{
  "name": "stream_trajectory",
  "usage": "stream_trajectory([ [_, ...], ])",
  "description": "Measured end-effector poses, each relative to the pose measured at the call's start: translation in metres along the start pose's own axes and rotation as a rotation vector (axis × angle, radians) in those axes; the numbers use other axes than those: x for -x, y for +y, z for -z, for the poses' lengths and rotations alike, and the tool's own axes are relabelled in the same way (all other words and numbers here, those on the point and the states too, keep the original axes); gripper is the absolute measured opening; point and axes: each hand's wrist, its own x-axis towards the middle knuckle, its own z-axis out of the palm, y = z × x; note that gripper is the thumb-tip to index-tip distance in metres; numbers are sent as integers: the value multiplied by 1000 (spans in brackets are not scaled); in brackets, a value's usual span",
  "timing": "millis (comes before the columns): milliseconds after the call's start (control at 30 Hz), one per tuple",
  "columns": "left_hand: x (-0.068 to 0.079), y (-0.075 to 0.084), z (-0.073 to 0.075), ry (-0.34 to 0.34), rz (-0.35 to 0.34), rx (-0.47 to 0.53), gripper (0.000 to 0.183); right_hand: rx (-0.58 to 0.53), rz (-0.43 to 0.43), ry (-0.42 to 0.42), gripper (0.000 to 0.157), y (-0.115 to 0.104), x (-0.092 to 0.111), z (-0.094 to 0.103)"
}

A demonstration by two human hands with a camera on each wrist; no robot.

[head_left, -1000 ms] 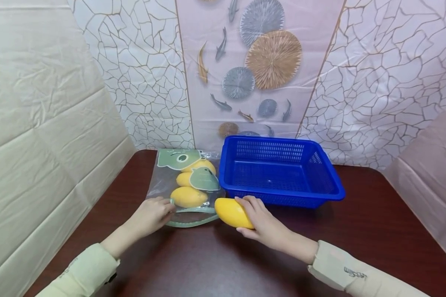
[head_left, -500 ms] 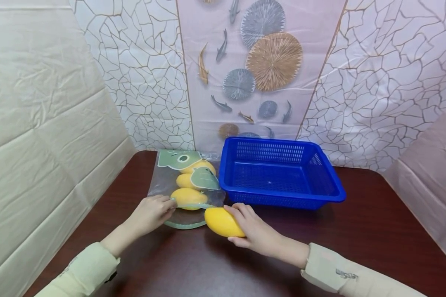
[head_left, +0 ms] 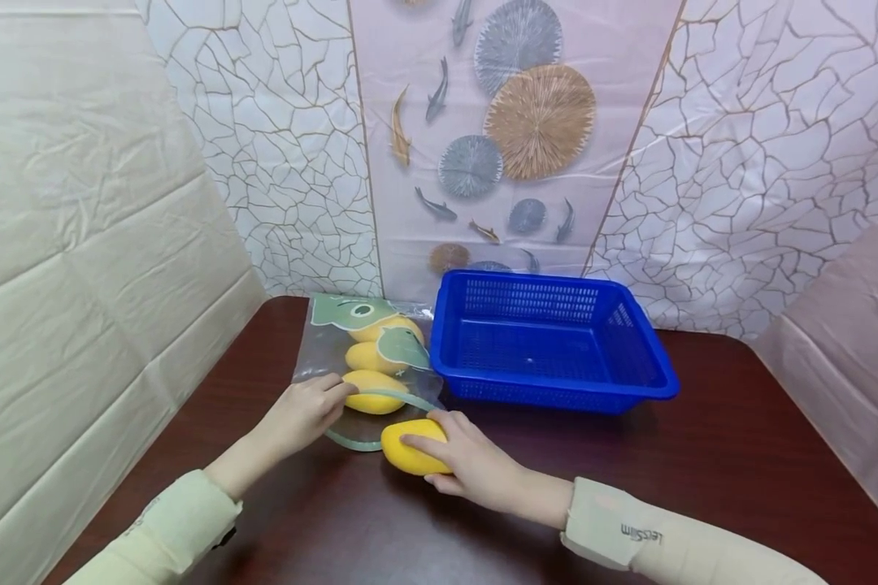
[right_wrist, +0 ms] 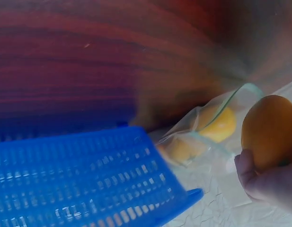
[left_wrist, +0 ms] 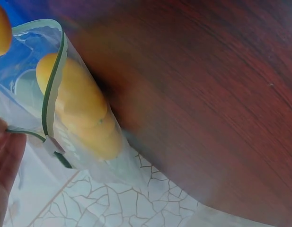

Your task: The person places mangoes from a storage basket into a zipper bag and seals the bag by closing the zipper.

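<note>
A clear zip bag with green printed patches lies on the table, holding several yellow mangoes. My left hand pinches the bag's upper edge at its mouth; in the left wrist view, thumb and fingers close on the green zip strip and the mouth gapes. Just in front of that mouth, my right hand grips another yellow mango, with the fingers over its top and the thumb below. The right wrist view shows this mango close beside the bag's opening.
A blue plastic basket with perforated walls stands right of the bag, close against its side. The dark wooden table reaches back to a patterned cloth hung behind. Pale cloth walls off the left side.
My right hand has carried the mango left and toward me, to the front of the bag's mouth. My left hand has lifted the bag's upper edge slightly, so the mouth is wider.
</note>
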Motion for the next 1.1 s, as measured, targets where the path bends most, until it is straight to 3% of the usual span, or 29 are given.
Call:
stream_trajectory([
  [133, -1, 1, 0, 7, -9, -2, 25, 9, 14, -16, 50, -7, -6, -4],
  [400, -3, 0, 2, 6, -1, -5, 24, 87, -59, -77, 51, -15, -19, -13],
  [733, -7, -1, 3, -1, -25, 11, 27, 218, 4, -28, 52, -15, -34, -21],
  [1100, -4, 2, 2, -5, -19, 6, 28, 364, -1, -98, 55, -17, -43, -38],
])
